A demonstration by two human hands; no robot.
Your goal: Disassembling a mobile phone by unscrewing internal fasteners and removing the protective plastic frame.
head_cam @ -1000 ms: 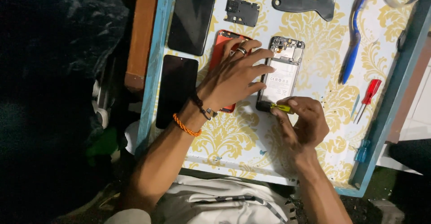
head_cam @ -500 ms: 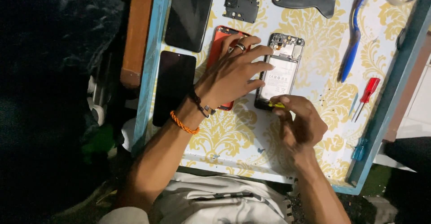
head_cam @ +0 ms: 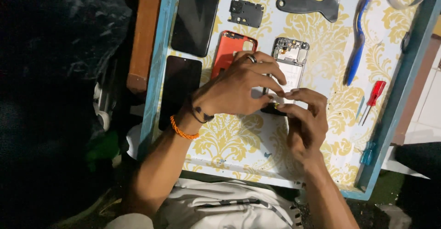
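Hands met over an opened phone (head_cam: 288, 68) lying face down on a patterned tray (head_cam: 321, 132). The phone sat near the tray's centre, its camera end at 12 o'clock and its lower end hidden under the fingers. With the back off, the phone looked light and stiff but fragile: exposed board and connectors at the top, so it was best held by the side rails, not the bare middle. The left hand (head_cam: 239, 89) lay curled across the lower half, fingers bent and nearly closed, pressing the frame down. The right hand (head_cam: 305, 119), at 5 o'clock from the phone, had thumb and forefinger pinched almost shut on a small yellow-tipped tool (head_cam: 275, 105); the tool's full shape could not be told. A red back cover (head_cam: 229, 50) lay at 9 o'clock, touching the left hand. A blue brush (head_cam: 356, 50) and a red screwdriver (head_cam: 374, 96) lay at 3 o'clock, well apart.
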